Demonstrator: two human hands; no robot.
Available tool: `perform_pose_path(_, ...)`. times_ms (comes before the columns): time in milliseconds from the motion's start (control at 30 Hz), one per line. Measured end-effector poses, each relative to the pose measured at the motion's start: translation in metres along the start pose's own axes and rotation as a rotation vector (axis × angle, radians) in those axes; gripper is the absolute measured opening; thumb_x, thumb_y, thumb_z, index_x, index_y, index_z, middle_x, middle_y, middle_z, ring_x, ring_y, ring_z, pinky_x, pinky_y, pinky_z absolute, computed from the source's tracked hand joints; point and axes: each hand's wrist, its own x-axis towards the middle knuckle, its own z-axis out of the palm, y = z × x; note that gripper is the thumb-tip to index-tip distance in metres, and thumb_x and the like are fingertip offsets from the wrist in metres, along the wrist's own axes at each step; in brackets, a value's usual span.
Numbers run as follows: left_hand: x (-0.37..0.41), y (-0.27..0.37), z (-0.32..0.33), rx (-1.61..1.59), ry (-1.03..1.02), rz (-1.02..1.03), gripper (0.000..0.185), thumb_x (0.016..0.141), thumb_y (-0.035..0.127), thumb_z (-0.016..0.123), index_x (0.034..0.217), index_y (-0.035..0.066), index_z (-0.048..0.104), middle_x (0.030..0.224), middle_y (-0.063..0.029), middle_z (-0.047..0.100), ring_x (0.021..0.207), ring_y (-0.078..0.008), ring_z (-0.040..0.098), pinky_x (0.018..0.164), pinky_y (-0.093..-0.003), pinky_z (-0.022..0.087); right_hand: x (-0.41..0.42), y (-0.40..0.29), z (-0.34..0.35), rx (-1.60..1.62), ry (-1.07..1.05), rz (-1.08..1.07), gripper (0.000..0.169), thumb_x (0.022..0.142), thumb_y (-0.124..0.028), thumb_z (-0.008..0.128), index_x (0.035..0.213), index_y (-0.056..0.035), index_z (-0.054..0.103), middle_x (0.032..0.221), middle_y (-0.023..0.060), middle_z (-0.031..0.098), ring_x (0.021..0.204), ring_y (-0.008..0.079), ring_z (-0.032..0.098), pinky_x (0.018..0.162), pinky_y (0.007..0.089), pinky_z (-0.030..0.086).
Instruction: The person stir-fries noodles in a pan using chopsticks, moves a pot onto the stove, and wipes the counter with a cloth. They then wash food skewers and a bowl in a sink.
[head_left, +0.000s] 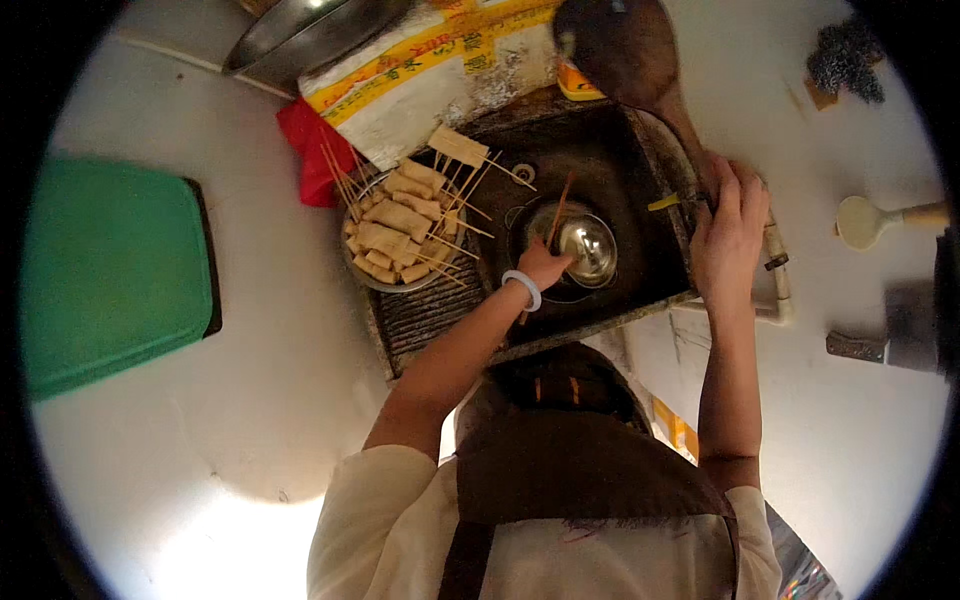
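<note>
My left hand (545, 265), with a pale bracelet at the wrist, grips a thin reddish-brown stick (560, 206) beside a shiny round metal bowl or lid (590, 250) inside a dark basin (637, 259). My right hand (729, 217) closes over the handle end of a large, dark, round-headed ladle or pan (622, 52), at the basin's right rim. Left of my left hand, a metal bowl (355, 270) holds piled, folded tofu-skin-like pieces (397, 219) on thin wooden skewers (448, 244). One skewered piece (457, 145) sits at the top of the pile.
A taped white foam box (420, 90) and a large metal basin (300, 45) stand behind. Red cloth or plastic (311, 157) lies beside the bowl. A green lid or board (120, 277) is far left. A pale spoon (862, 223), a cleaver (907, 326) and a pale pipe (777, 262) are right.
</note>
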Motion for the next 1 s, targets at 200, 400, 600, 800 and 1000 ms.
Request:
perform_pose_path(200,0.069,0.004,0.024,-0.086,0.033,0.072,0.079,0.087,0.033,0.061,0.144,-0.002,0.02,0.129,-0.0247,0.051,0.109,-0.0342,0.057,0.089,-0.041,0.048,-0.01,0.021,-0.005,0.078,-0.249,-0.075,0.038,0.066,0.004,0.063,0.103,-0.0028,0.056,0.097,0.0155,0.057,0.096,0.0345,0.055,0.082,0.0448,0.045)
perform_pose_path(400,0.155,-0.046,0.048,0.001,0.184,0.535,0.065,0.086,0.03,0.062,0.138,0.002,0.036,0.129,-0.0225,0.051,0.113,-0.0346,0.054,0.095,-0.04,0.044,-0.079,0.022,-0.004,0.134,-0.438,0.189,0.03,0.075,0.002,0.057,0.103,-0.0064,0.056,0.084,0.0174,0.062,0.077,0.036,0.061,0.066,0.0433,0.048)
perform_pose_path(600,0.154,-0.008,0.024,-0.403,0.158,0.054,0.054,0.086,0.027,0.062,0.126,-0.003,0.043,0.108,-0.0201,0.061,0.092,-0.0287,0.061,0.081,-0.0383,0.049,-0.182,0.029,0.077,0.632,-0.812,0.859,0.032,0.086,-0.008,0.054,0.117,-0.0062,0.044,0.078,0.0229,0.06,0.062,0.0361,0.06,0.054,0.0439,0.047)
perform_pose_path(800,0.15,0.046,0.031,-0.257,0.189,0.176,0.04,0.085,0.02,0.062,0.114,-0.003,0.048,0.096,-0.0166,0.061,0.082,-0.0267,0.061,0.073,-0.0378,0.049,-0.222,0.038,0.165,0.377,-0.476,0.847,0.046,0.084,-0.01,0.056,0.125,0.0013,0.038,0.102,0.023,0.053,0.086,0.0367,0.054,0.08,0.0454,0.043)
perform_pose_path(1000,0.173,0.04,0.049,-0.263,0.049,0.17,0.029,0.084,0.019,0.06,0.105,0.002,0.05,0.082,-0.0108,0.062,0.066,-0.0229,0.059,0.059,-0.0369,0.048,-0.074,0.054,0.099,-0.083,0.197,0.404,0.077,0.074,-0.003,0.068,0.14,0.001,0.029,0.129,0.025,0.041,0.116,0.0402,0.043,0.101,0.0477,0.032)
